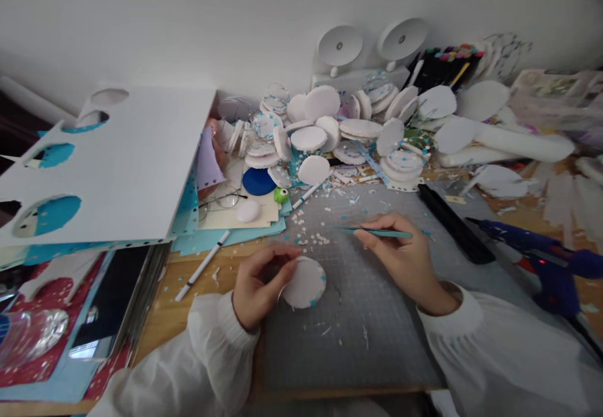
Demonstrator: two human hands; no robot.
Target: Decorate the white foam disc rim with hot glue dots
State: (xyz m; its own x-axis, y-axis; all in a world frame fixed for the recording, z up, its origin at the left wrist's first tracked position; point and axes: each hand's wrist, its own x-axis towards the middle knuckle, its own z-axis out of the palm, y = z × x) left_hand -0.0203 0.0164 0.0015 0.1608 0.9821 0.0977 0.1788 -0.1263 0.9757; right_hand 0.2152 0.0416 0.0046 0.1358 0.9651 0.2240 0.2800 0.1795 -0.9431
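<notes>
I am holding one white disc (305, 282) in my left fingers (277, 260) and one pair of teal tweezers (377, 232) in my right fingers (372, 240). Beyond my fingers a heap of white discs (339, 131) is lying, too many and too overlapped to count. Two white pens (202, 265) are lying out, one left of my left fingers, one (306, 195) beyond them. One blue glue gun (541, 260) is lying right of my right fingers. Two round white lamps (340, 45) are standing beyond the heap.
</notes>
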